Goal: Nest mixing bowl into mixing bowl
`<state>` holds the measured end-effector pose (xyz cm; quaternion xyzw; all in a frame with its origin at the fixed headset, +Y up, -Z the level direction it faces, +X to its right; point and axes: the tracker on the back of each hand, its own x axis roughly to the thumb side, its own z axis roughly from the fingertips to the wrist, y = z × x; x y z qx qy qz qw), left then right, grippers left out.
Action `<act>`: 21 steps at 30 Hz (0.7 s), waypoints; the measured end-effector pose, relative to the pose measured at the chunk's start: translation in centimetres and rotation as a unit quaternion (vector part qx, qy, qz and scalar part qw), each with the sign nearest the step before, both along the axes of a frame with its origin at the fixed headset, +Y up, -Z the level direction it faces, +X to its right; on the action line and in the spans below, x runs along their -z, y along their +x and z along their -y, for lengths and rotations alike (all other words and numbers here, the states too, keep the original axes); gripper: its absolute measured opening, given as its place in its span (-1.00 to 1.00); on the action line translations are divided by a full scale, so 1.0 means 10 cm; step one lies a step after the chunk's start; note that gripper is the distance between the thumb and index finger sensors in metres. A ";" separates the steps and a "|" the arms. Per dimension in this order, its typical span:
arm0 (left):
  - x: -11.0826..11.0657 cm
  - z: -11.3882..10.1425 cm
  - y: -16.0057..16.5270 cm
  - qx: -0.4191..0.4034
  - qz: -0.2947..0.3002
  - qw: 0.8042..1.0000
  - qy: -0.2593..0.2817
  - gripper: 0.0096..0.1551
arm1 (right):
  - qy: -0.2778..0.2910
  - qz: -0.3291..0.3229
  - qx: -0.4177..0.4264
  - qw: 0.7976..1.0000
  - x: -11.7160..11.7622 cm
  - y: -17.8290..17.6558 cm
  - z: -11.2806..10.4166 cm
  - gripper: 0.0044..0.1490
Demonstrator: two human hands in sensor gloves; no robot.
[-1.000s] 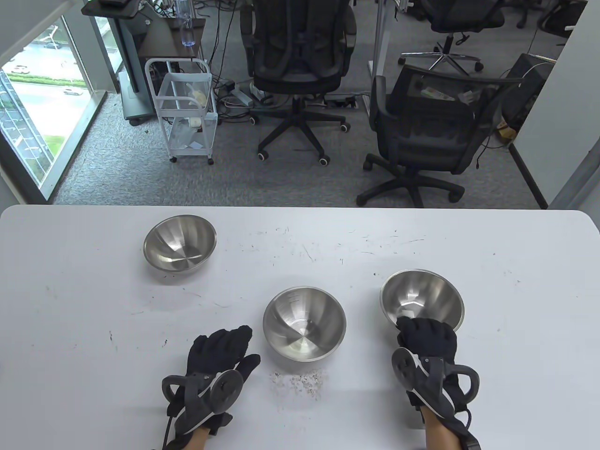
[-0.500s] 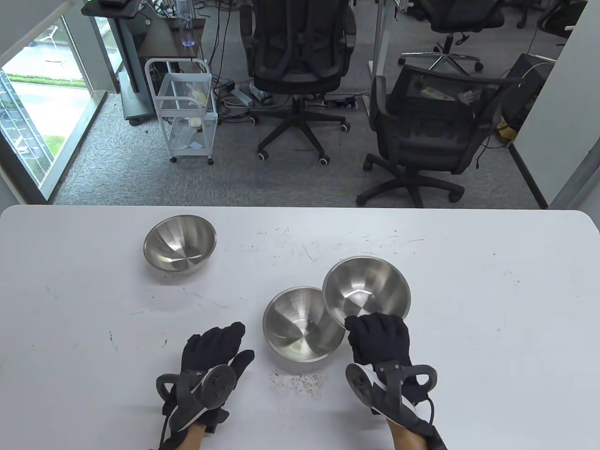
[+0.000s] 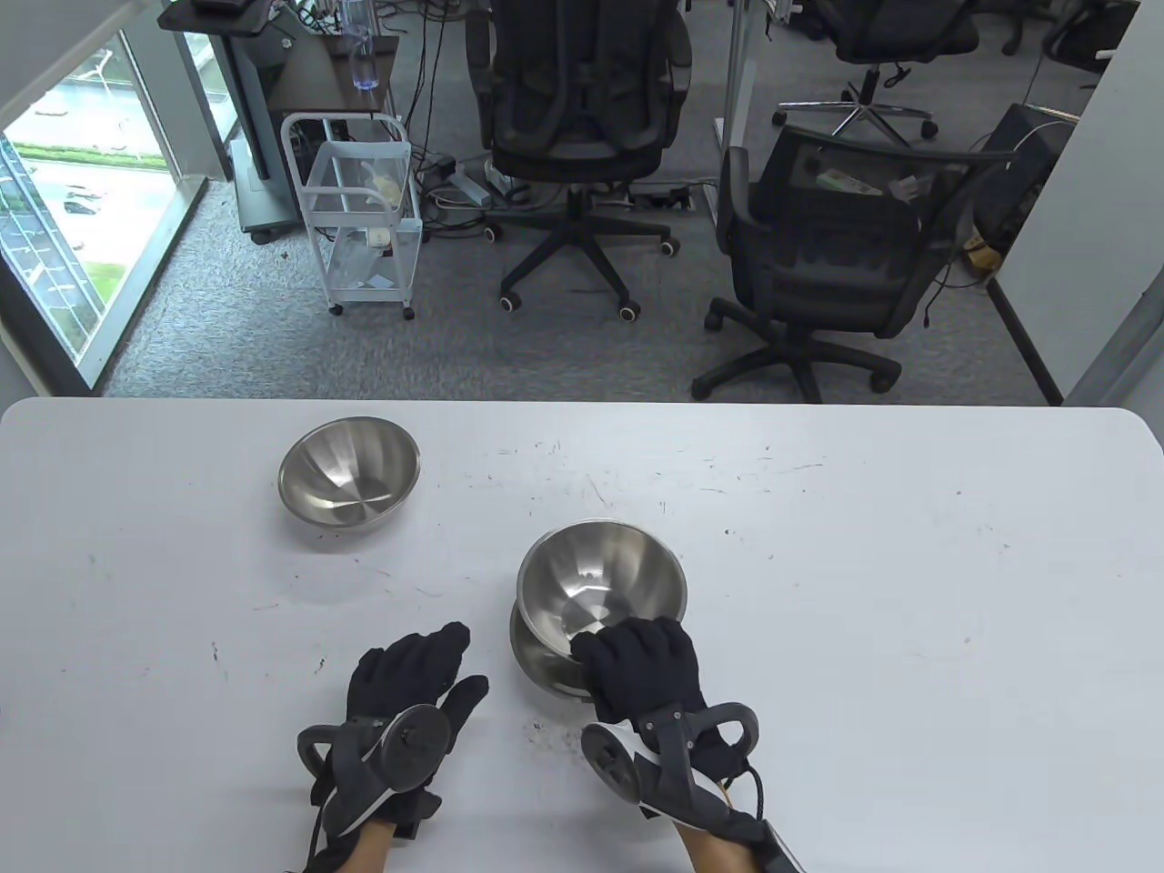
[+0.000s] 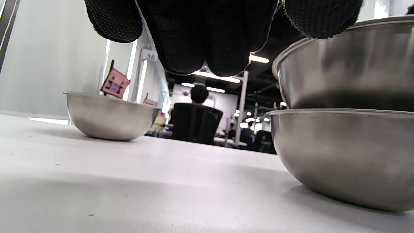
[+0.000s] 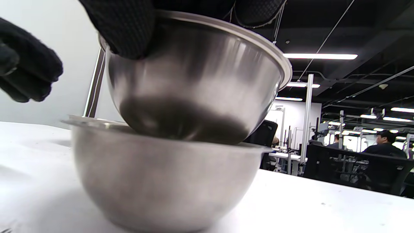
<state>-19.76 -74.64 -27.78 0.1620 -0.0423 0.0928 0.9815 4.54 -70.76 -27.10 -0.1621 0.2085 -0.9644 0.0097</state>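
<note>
Right hand (image 3: 642, 668) has the upper mixing bowl (image 3: 602, 575) by its near rim, fingers curled over the edge, pinching it. It sits directly over the lower mixing bowl (image 3: 538, 650) on the tabletop (image 3: 909, 637), base already dipped below the lower rim. Right wrist view shows the upper bowl (image 5: 194, 84) tilted, near rim high, and offset a bit toward the far side of the lower one (image 5: 161, 181). So I judge the next move is straight down plus levelling; bowls are round, so no yaw to worry about.

Left hand (image 3: 414, 677) lies flat and spread on the tabletop just left of the stack, holding nothing. It's near enough to steady the lower bowl if it skates.

Can't tell whether the two walls are touching yet; my glove hides the near rims from above. Left wrist view cuts both bowls at the right edge. Third bowl (image 3: 348, 473) sits well apart, far left.
</note>
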 end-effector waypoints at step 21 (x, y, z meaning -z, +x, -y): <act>0.00 0.00 0.00 -0.005 0.003 1.000 -0.003 -0.20 | -0.093 -0.035 -0.001 0.995 0.06 -0.01 0.20 -0.58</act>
